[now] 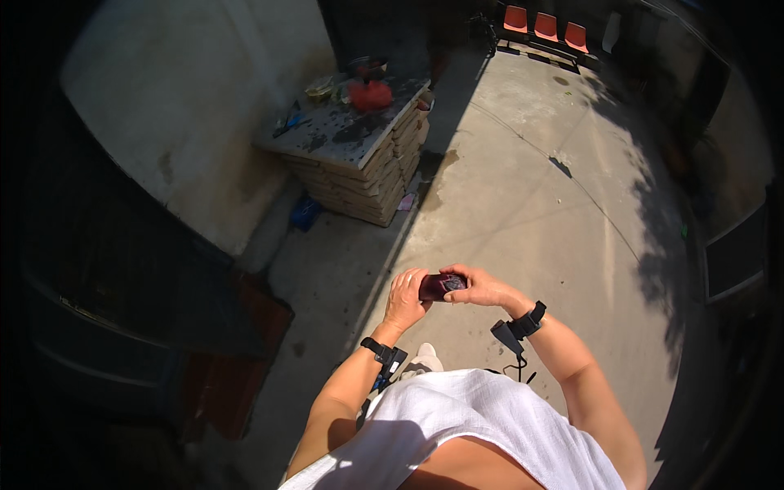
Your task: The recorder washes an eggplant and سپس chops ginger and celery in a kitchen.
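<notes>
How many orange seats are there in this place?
3, in one row near the picture's top, right of centre: the left seat, the middle seat and the right seat. Dark areas around might hide more.

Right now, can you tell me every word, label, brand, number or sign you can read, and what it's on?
None can be read.
Dark purple object: any marks are too small to make out.
White patch on the black device at the left wrist: too small to tell whether it has writing.
Pink scrap: too small and blurred.
Orange seats: no writing I can make out.
</notes>
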{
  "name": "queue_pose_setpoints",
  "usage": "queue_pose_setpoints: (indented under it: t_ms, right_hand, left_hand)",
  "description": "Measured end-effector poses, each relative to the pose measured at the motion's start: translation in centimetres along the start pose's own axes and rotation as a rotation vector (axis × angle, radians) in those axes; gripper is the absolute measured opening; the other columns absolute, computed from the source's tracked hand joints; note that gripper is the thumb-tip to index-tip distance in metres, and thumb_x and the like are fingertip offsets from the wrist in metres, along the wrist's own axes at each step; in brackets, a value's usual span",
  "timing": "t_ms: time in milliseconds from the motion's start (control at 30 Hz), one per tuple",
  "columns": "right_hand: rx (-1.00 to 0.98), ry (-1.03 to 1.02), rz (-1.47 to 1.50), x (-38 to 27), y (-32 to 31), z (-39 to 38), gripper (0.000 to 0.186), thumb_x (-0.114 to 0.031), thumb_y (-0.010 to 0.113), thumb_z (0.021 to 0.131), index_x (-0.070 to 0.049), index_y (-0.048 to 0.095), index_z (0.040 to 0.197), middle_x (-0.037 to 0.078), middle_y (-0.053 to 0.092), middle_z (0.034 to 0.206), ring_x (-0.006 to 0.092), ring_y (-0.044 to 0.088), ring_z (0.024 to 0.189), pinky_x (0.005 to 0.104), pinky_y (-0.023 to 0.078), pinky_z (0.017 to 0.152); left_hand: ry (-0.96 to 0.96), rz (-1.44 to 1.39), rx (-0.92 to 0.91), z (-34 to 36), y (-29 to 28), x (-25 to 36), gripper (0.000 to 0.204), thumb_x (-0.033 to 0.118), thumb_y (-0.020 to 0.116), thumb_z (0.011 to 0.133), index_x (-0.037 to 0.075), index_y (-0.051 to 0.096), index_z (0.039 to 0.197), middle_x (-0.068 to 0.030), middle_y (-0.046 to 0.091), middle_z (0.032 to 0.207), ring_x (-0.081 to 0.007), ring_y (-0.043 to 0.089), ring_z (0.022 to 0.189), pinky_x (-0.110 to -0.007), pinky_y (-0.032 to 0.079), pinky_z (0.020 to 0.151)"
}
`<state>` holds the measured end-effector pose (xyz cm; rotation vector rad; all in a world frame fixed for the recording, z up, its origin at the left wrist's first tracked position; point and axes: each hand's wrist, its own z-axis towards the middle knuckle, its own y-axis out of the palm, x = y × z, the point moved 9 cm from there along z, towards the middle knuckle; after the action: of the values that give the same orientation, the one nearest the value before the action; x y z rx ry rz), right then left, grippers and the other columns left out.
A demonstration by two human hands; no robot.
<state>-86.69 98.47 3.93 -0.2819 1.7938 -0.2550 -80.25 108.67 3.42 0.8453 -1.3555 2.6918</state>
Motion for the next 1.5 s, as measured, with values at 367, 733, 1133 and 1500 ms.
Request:
queue_pose_setpoints:
  t_ms: [367,733,1133,1500]
  right_hand:
    - [0.307,0.729,-1.516,17.4,-38.5,3.1,0.057,-0.036,0.067,0.069,-0.008,0.049,0.115,0.016,0.051,0.114,0.0294,0.05,0.105,0.0426,0.04,0.087]
    - [0.198,-0.189,-0.539,7.6,-47.2,28.4,0.093,-0.035,0.077,0.056,-0.003,0.029,0.129,0.021,0.049,0.113,0.035,0.05,0.101,0.0378,0.042,0.085]
    - [0.433,0.537,-0.433,26.1,-73.4,37.8,0.07,-0.025,0.069,0.05,-0.003,0.048,0.113,0.016,0.06,0.096,0.0281,0.058,0.091,0.0326,0.044,0.079]
    - [0.738,0.771,-0.209,35.1,-95.2,36.3,0.047,-0.019,0.067,0.055,0.0,0.054,0.096,0.006,0.058,0.08,0.016,0.055,0.069,0.0283,0.043,0.063]
  left_hand:
    - [-0.786,-0.765,0.355,16.6,10.6,-23.4,0.038,0.014,0.072,0.066,-0.002,0.053,0.094,-0.0067,0.058,0.09,-0.0134,0.055,0.079,-0.027,0.045,0.072]
    - [-1.03,-1.516,0.101,47.5,28.9,-18.3,0.032,0.036,0.058,0.081,0.006,0.053,0.091,-0.0047,0.058,0.085,-0.0171,0.058,0.08,-0.035,0.048,0.073]
    - [-0.851,0.588,0.077,61.6,16.7,-47.3,0.084,0.02,0.069,0.067,0.015,0.021,0.136,-0.0218,0.005,0.141,-0.0397,0.004,0.129,-0.06,0.019,0.096]
    - [-1.193,0.901,-0.148,57.6,12.9,-59.4,0.065,0.026,0.066,0.068,0.01,0.038,0.124,-0.0158,0.042,0.118,-0.0361,0.044,0.103,-0.045,0.039,0.086]
